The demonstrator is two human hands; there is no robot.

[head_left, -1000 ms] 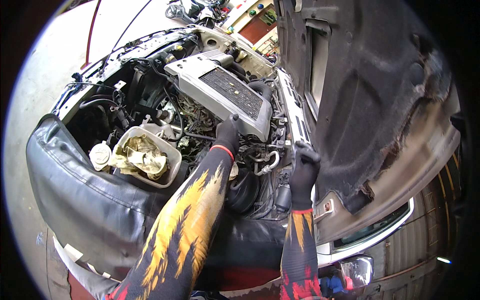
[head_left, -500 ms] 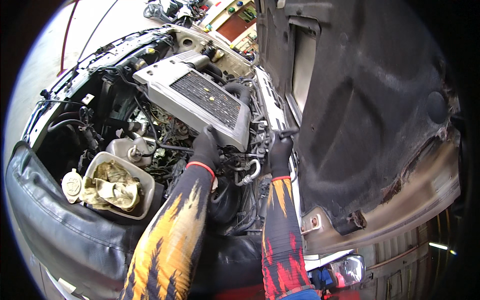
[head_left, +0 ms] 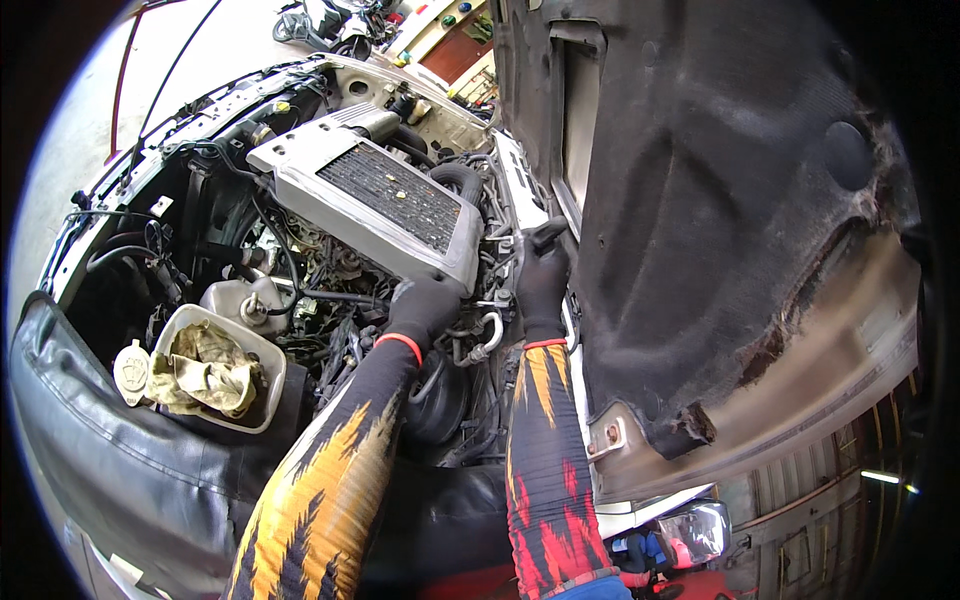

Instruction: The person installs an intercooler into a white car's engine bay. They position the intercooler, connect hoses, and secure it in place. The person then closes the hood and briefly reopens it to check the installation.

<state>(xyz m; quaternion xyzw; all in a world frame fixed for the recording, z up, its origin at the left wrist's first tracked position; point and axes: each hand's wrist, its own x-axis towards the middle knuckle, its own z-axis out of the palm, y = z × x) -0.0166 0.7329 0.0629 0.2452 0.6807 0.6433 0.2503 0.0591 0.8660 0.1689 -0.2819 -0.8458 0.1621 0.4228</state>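
Workshop floor and an open engine bay are filling the view, with the raised bonnet's dark felt-lined underside (head_left: 720,220) hanging to the right of both hands. Left hand (head_left: 422,310), in a black glove with a red cuff, is reaching down among the hoses just below the front edge of the grey finned intercooler with its black mesh top (head_left: 385,205); its fingers are curling inward, but what they are closing on cannot be told. Right hand (head_left: 543,285), also black-gloved, is pressing upright against the bay's right edge, fingers wrapped around a dark part that is hard to identify. A curved bright metal pipe fitting (head_left: 487,338) is sitting between the two wrists.

Judgement: bracing with the right hand while the left is feeling for its grip looks sound; keeping the left wrist clear of the intercooler's sharp lower lip would help.

Further left of the left hand, a cream plastic tray holding crumpled tan rags (head_left: 210,365) is resting on the black padded wing cover (head_left: 120,470). Left fingertips are hidden by hoses; deeper engine parts are too shadowed to read.
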